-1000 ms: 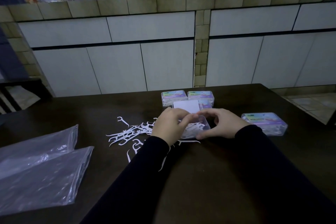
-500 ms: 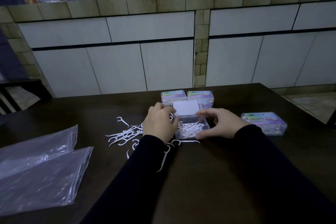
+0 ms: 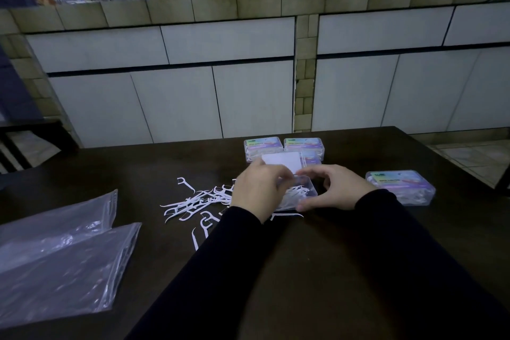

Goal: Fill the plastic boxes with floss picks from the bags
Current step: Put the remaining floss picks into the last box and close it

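A clear plastic box (image 3: 305, 190) with its white lid (image 3: 281, 161) standing open sits mid-table and holds white floss picks. My left hand (image 3: 256, 192) hovers over the box's left side with curled fingers; what they pinch is hidden. My right hand (image 3: 335, 188) curls round the box's right end, thumb at the near corner. A heap of loose floss picks (image 3: 198, 201) lies on the dark table (image 3: 317, 270) just left of the box, partly under my left sleeve.
Two closed labelled boxes (image 3: 263, 146) (image 3: 303, 145) stand behind the open one, and another closed box (image 3: 400, 186) lies to the right. Clear plastic bags (image 3: 60, 254) lie flat at the near left. White cabinet doors rise behind the table's far edge.
My left hand went from the box to the pile on the left, then came back over the box. My right hand stayed at the box's right end.
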`<move>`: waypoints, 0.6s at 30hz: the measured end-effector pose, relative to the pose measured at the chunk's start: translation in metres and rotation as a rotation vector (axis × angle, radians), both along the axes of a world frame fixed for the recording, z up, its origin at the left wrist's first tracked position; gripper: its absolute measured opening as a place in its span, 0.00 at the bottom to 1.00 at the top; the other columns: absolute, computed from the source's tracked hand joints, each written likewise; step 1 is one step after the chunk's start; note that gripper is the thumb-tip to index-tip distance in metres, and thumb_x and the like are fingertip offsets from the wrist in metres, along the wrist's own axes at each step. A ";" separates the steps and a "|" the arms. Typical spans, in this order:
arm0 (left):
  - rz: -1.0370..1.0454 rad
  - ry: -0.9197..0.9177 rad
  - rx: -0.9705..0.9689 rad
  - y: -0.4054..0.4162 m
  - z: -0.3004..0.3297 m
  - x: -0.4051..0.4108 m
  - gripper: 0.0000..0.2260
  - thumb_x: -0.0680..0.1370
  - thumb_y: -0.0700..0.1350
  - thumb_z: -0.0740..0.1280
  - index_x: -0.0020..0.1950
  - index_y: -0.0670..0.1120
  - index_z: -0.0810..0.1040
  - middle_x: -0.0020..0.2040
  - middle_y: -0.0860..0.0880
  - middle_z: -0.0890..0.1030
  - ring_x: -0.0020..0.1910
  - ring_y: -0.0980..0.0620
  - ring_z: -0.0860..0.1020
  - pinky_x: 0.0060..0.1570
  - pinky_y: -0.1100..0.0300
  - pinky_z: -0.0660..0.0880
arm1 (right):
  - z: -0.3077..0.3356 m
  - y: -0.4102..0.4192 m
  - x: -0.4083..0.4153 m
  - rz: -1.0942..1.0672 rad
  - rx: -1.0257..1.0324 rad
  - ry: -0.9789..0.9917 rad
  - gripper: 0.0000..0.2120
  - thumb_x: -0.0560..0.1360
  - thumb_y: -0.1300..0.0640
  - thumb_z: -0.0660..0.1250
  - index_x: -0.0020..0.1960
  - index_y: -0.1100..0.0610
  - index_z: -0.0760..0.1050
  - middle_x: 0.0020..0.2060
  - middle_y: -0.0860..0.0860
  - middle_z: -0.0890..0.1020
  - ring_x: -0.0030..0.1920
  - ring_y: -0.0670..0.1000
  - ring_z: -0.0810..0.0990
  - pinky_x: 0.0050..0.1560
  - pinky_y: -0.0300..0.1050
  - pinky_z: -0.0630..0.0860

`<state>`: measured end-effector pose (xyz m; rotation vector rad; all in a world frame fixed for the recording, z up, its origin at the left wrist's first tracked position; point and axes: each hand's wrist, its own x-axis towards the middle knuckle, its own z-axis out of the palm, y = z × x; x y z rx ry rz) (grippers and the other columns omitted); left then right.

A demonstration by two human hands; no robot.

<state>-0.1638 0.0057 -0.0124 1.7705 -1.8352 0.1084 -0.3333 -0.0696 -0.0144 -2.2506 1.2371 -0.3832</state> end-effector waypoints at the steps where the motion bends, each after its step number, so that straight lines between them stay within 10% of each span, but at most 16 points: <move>1: -0.009 -0.042 0.047 0.000 -0.001 -0.001 0.08 0.77 0.54 0.65 0.53 0.56 0.82 0.48 0.53 0.79 0.46 0.54 0.71 0.41 0.61 0.66 | 0.000 0.000 0.000 0.002 0.002 -0.003 0.39 0.61 0.40 0.78 0.70 0.42 0.68 0.67 0.44 0.72 0.60 0.43 0.68 0.63 0.48 0.71; 18: -0.057 0.175 0.326 -0.010 0.010 0.004 0.06 0.76 0.48 0.69 0.51 0.52 0.85 0.49 0.51 0.82 0.51 0.53 0.78 0.53 0.61 0.73 | -0.003 0.003 0.000 -0.052 -0.003 0.018 0.41 0.62 0.37 0.77 0.71 0.42 0.67 0.69 0.45 0.71 0.66 0.48 0.69 0.66 0.53 0.71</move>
